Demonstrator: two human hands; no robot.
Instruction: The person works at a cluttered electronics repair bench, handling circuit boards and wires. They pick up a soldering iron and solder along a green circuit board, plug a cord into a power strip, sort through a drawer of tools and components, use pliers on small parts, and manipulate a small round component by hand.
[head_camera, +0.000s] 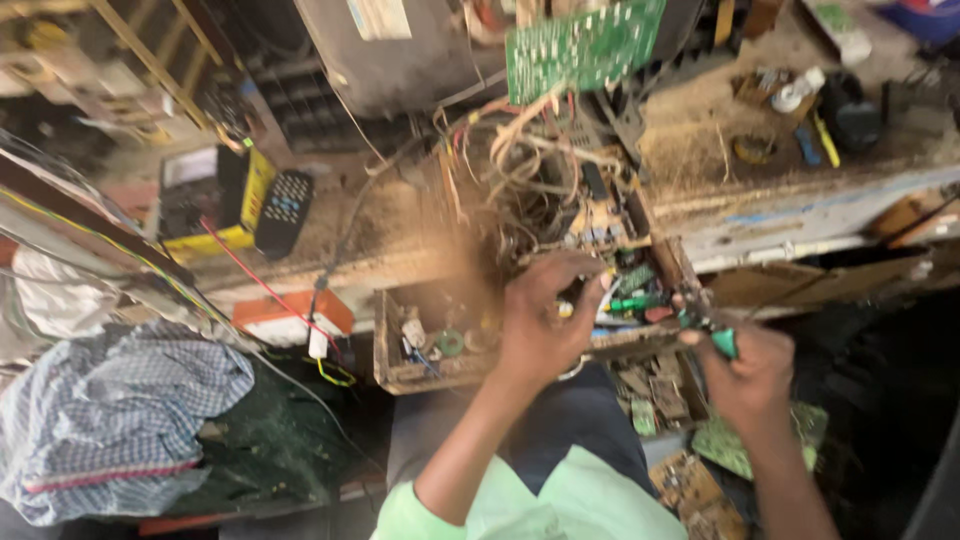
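1. Left hand (540, 320) up at the front edge of the wooden drawer (400, 372), fingers curled down into the drawer among small parts. Cannot tell if the fingers pinch anything; too blurry.
2. Right hand (745, 375) just to the right, fingers closed tight around a green-handled tool (722, 340). Tool tip points left, toward the left hand.
3. Both hands close together, not touching, over the right half of the drawer.
4. Inside the drawer: a green round part (450, 342), a white bit beside it, and more green and red bits near the left hand's fingers.
5. Behind the drawer, a messy bundle of wires (520, 170) on the dusty workbench (780, 215).
6. Above the wires, a green circuit board (585, 45) standing tilted.
7. Far left on the bench, a yellow and black meter (215, 205) with a black remote control (283, 212) right beside it.
8. A red wire (255, 280) running down from the meter to an orange and white box (290, 318).
9. Bottom left, a blue checked cloth (110, 420) in a heap.
10. Below the right hand, more old circuit boards (700, 480) piled low.
11. Light green sleeves (520, 505) at the bottom edge.
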